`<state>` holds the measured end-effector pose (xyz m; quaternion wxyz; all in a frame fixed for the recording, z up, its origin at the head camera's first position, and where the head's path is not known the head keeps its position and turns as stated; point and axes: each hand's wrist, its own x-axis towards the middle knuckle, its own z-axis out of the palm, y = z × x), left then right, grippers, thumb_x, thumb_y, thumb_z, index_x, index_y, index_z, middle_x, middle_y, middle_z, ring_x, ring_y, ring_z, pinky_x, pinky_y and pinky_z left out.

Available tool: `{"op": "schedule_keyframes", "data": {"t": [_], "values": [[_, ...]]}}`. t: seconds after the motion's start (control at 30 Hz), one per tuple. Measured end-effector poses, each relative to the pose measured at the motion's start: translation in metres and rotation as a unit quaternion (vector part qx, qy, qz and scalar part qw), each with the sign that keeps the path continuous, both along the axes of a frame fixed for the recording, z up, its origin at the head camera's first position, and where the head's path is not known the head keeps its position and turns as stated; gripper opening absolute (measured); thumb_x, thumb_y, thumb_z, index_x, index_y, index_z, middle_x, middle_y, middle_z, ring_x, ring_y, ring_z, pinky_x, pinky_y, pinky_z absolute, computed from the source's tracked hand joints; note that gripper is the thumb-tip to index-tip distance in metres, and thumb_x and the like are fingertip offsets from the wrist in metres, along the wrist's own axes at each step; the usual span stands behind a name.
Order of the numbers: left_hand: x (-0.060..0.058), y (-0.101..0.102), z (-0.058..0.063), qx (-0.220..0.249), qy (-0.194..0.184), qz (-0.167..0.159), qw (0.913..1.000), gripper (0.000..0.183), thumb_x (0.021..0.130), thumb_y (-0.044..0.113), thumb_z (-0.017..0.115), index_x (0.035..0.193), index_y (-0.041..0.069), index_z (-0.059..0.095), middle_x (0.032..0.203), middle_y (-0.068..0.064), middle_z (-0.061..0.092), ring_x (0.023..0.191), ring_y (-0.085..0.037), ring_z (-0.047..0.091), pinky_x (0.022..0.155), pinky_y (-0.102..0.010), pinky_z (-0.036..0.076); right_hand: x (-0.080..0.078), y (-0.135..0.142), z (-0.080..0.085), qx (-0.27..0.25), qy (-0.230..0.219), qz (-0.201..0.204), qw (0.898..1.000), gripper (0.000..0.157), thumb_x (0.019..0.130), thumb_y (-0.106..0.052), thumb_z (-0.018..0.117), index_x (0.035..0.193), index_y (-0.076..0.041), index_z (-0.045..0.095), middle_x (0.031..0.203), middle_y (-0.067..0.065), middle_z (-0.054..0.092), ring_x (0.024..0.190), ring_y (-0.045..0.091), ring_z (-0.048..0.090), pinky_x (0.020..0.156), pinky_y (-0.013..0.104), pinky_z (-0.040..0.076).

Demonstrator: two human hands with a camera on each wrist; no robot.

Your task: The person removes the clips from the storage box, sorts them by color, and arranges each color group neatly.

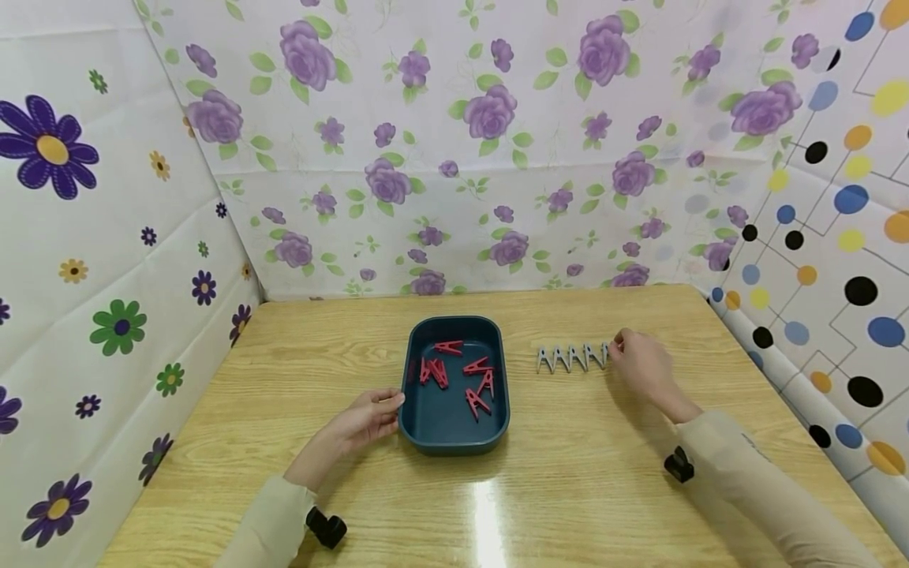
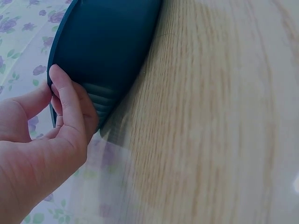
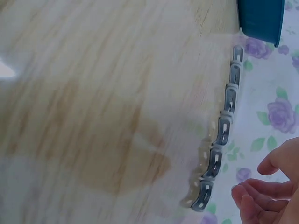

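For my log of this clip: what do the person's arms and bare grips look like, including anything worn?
The left sleeve and right sleeve are long and pale cream. A small, blocky black device shows beside each cuff: left device, right device. The left grip and right grip wear no gloves; no rings are visible.

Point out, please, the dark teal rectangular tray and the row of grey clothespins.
Dark teal rectangular tray (image 1: 440, 416): head view, bare inner floor.
Row of grey clothespins (image 3: 224, 127): right wrist view, fourth clothespin from the top.
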<state>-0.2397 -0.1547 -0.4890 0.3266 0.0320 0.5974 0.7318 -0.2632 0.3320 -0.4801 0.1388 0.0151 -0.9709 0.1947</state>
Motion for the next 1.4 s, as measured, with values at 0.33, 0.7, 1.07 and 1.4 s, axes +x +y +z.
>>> {"op": "schedule_keyframes", "data": {"t": [0.33, 0.7, 1.07, 1.4], "values": [[0.001, 0.0, 0.001, 0.003, 0.006, -0.002, 1.0, 0.019, 0.102, 0.015, 0.05, 0.116, 0.002, 0.048, 0.089, 0.002, 0.062, 0.075, -0.004, 0.06, 0.068, -0.017, 0.052, -0.009, -0.016, 0.008, 0.003, 0.086, 0.022, 0.996, 0.022, 0.095, -0.015, 0.051, 0.099, 0.003, 0.065, 0.079, 0.017, 0.068, 0.049, 0.016, 0.053, 0.042, 0.028, 0.04], [0.0, -0.001, 0.0, 0.001, -0.006, 0.004, 1.0, 0.02, 0.101, 0.016, 0.052, 0.115, 0.003, 0.048, 0.088, 0.002, 0.063, 0.074, -0.004, 0.061, 0.067, -0.018, 0.053, -0.012, -0.044, 0.027, -0.017, 0.122, 0.049, 0.991, 0.021, 0.096, -0.013, 0.052, 0.101, 0.001, 0.066, 0.08, 0.016, 0.069, 0.049, 0.014, 0.053, 0.04, 0.026, 0.037], [-0.001, -0.001, 0.001, 0.001, -0.001, 0.0, 1.0, 0.027, 0.101, 0.016, 0.052, 0.121, -0.001, 0.045, 0.088, 0.002, 0.063, 0.073, -0.004, 0.061, 0.067, -0.018, 0.053, -0.009, -0.069, 0.034, -0.037, 0.147, 0.078, 0.985, 0.017, 0.095, -0.013, 0.054, 0.099, -0.002, 0.067, 0.079, 0.014, 0.069, 0.053, 0.016, 0.058, 0.042, 0.025, 0.039], [0.0, -0.001, 0.0, -0.005, 0.005, 0.0, 1.0, 0.031, 0.101, 0.017, 0.053, 0.124, -0.002, 0.045, 0.09, 0.001, 0.063, 0.074, -0.004, 0.061, 0.067, -0.017, 0.053, -0.008, -0.089, 0.037, -0.066, 0.124, 0.095, 0.985, 0.018, 0.094, -0.013, 0.054, 0.098, -0.002, 0.068, 0.079, 0.013, 0.07, 0.055, 0.016, 0.06, 0.043, 0.024, 0.041]]}}
